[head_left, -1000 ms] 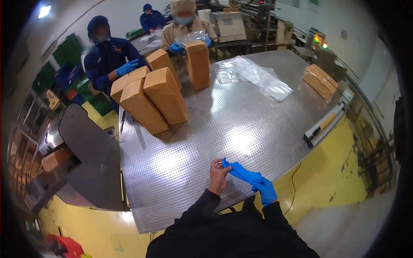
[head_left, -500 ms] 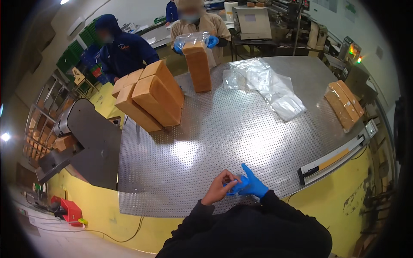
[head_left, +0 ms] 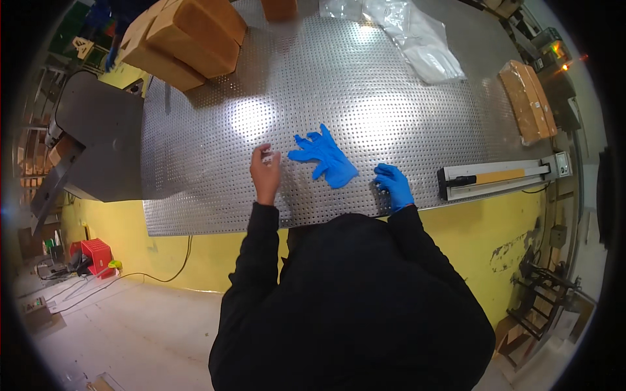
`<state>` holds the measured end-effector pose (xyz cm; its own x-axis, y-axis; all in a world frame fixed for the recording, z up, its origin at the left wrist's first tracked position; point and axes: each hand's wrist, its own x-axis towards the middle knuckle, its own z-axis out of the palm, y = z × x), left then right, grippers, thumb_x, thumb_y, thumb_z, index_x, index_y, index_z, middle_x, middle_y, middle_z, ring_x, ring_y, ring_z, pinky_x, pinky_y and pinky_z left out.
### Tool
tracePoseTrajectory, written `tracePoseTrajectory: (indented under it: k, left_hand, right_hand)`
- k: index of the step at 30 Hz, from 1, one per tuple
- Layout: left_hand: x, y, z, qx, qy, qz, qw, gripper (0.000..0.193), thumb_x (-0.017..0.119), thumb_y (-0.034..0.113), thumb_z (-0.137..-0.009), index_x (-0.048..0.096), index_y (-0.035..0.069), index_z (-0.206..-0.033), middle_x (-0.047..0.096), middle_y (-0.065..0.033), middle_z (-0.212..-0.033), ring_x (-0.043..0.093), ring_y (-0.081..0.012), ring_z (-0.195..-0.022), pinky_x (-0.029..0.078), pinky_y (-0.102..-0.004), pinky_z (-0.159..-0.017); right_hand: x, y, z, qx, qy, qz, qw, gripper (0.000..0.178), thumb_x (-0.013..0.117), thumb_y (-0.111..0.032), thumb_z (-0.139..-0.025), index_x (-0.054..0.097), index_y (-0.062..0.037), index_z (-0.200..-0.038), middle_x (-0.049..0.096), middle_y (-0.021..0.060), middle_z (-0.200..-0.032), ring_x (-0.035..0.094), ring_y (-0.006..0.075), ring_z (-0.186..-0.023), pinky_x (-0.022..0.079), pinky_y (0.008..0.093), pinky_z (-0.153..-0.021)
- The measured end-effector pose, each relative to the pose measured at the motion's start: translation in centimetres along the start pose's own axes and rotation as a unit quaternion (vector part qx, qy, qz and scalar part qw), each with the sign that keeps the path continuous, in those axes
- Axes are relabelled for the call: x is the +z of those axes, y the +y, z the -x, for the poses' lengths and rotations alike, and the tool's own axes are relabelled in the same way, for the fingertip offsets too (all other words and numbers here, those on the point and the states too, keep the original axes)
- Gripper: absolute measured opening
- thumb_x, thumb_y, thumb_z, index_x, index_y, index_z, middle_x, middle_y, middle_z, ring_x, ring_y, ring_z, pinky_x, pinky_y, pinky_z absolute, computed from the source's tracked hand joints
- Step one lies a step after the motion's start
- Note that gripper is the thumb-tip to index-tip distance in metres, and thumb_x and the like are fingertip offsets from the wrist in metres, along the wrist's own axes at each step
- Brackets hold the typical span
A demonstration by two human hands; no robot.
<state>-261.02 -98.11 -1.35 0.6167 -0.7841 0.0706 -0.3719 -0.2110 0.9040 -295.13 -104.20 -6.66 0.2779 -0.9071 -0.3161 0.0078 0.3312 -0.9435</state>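
An empty blue disposable glove lies on the perforated metal table, its fingers spread toward the far left. Just left of it is my left hand, bare, its fingers loosely bent and thumb apart, with nothing held. My right hand wears a matching blue glove. It hovers over the near edge, right of the loose glove and apart from it, with fingers loosely bent and nothing visible in them.
Large brown bread loaves stand at the far left. Clear plastic bags lie at the back. Bagged loaves are at the right, beyond a bar-shaped sealer. A grey machine adjoins the left edge.
The blue glove that was bunched between my hands now lies spread on the table. My hands have moved apart, and the view has tipped downward.
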Motion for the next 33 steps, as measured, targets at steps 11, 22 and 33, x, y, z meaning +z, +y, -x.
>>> tracePoseTrajectory:
  k: [11, 22, 33]
  left_hand:
    - [10.3, 2.0, 10.0, 0.360, -0.194, -0.251, 0.877, 0.027, 0.063, 0.010, -0.074, 0.057, 0.005, -0.100, 0.055, -0.0100, -0.102, 0.050, -0.0265, -0.101, 0.036, -0.0416, -0.088]
    - [6.6, 3.6, 12.5, 0.367, -0.201, -0.150, 0.896, 0.024, 0.061, 0.004, -0.072, 0.055, 0.004, -0.095, 0.053, -0.0101, -0.100, 0.051, -0.0279, -0.095, 0.037, -0.0418, -0.084]
    - [5.2, 6.6, 12.5, -0.119, -0.097, 0.246, 0.957, 0.017, 0.066, 0.014, -0.085, 0.054, 0.002, -0.085, 0.055, -0.0060, -0.077, 0.050, -0.0105, -0.070, 0.040, -0.0255, -0.062]
  right_hand:
    - [-0.7, -0.5, 0.6, 0.052, 0.031, -0.046, 0.997, 0.027, 0.063, -0.008, -0.082, 0.060, -0.0005, -0.107, 0.066, 0.0076, -0.097, 0.063, 0.0133, -0.079, 0.048, 0.0241, -0.072]
    - [4.9, -1.8, 3.5, -0.071, -0.189, 0.198, 0.959, 0.028, 0.071, -0.007, -0.073, 0.065, -0.0024, -0.101, 0.064, 0.0096, -0.093, 0.062, 0.0177, -0.087, 0.050, 0.0283, -0.075]
    - [9.1, -6.7, 3.9, -0.052, -0.157, 0.209, 0.964, 0.020, 0.069, -0.015, -0.082, 0.064, -0.0004, -0.095, 0.064, 0.0023, -0.081, 0.057, 0.0081, -0.074, 0.048, 0.0262, -0.068]
